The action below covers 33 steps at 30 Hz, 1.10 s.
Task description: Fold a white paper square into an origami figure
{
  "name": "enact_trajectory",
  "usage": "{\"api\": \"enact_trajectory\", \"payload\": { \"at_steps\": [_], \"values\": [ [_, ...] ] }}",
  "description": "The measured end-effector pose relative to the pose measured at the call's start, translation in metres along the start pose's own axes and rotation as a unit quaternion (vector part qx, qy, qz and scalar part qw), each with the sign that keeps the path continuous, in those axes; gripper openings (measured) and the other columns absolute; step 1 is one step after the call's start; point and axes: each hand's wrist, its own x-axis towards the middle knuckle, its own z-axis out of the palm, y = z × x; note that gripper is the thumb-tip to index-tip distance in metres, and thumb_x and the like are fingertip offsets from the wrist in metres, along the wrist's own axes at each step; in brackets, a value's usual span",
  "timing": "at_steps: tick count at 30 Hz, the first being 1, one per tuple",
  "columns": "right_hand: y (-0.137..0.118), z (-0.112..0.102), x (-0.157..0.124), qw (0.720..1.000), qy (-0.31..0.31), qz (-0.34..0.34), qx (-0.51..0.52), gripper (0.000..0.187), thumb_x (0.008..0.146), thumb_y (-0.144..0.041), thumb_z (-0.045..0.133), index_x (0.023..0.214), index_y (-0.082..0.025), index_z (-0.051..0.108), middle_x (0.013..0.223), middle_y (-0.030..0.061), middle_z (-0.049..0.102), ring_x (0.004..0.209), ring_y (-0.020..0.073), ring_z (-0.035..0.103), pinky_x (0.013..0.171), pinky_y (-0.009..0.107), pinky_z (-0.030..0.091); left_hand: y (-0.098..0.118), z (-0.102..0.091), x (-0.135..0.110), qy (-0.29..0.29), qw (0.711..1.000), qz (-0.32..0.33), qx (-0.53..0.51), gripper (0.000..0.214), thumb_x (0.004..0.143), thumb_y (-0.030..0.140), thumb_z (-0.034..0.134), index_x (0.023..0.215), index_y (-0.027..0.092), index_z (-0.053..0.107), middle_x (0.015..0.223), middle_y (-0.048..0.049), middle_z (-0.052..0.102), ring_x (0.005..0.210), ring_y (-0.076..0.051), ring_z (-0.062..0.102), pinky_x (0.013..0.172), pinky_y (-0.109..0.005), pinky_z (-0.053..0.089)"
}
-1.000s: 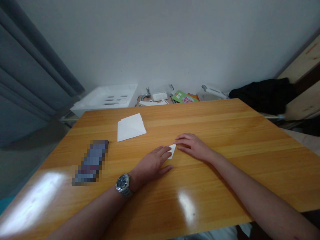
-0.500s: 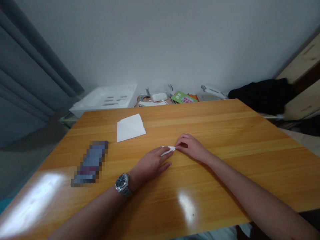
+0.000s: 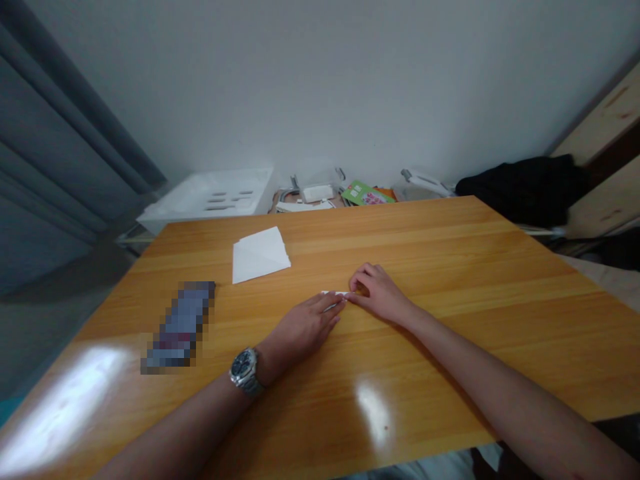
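A small white piece of paper, seemingly folded, lies on the wooden table; most of it is hidden beneath my fingers. My left hand, with a metal wristwatch on the wrist, rests flat over it, fingers stretched out and pressing it to the tabletop. At the paper's right end, my right hand has its thumb and curled fingers closed on the tip, close to the left fingertips. Farther back to the left lie white paper sheets, apart from both hands.
A blurred-out, phone-like dark object lies on the table at the left. Behind the far edge stand a white tray, a green booklet and clear containers. Black cloth lies at the right, and a grey curtain hangs left.
My right thumb has slid left along the paper's edge towards my left fingertips, and its fingers have curled more. My left fingers have drawn closer together. Less of the paper shows.
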Motion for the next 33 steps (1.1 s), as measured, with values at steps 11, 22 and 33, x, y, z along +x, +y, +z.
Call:
{"api": "enact_trajectory", "payload": {
  "at_steps": [11,22,33],
  "values": [
    [0.017,-0.008,0.004,0.998,-0.035,-0.006,0.057,0.009,0.093,-0.028,0.067,0.087,-0.021,0.066,0.096,0.0058,0.06,0.094,0.0225,0.057,0.084,0.035,0.045,-0.002,0.0,-0.004,0.001,1.0,-0.019,-0.02,0.041,0.106,0.027,0.037,0.144,0.021,0.051,0.148,-0.0069,0.055,0.138,-0.021,0.05,0.12,-0.041,0.039],
    [0.012,-0.013,-0.002,0.993,-0.038,-0.1,0.051,0.023,0.1,-0.035,0.056,0.109,-0.025,0.074,0.103,0.0084,0.066,0.098,0.0226,0.06,0.088,0.039,0.049,-0.009,-0.009,-0.004,-0.048,0.999,0.01,-0.008,0.054,0.104,0.042,0.043,0.154,0.023,0.037,0.158,-0.0096,0.043,0.148,-0.024,0.037,0.126,-0.049,0.021],
    [0.006,-0.026,-0.006,0.982,-0.093,-0.165,-0.021,0.027,0.099,-0.037,0.058,0.118,-0.027,0.075,0.117,0.0103,0.069,0.108,0.0258,0.062,0.095,0.044,0.05,-0.006,-0.013,-0.006,-0.061,0.998,-0.017,-0.001,0.055,0.104,0.042,0.044,0.156,0.029,0.032,0.159,-0.0048,0.041,0.149,-0.024,0.035,0.124,-0.05,0.024]
  ]
}}
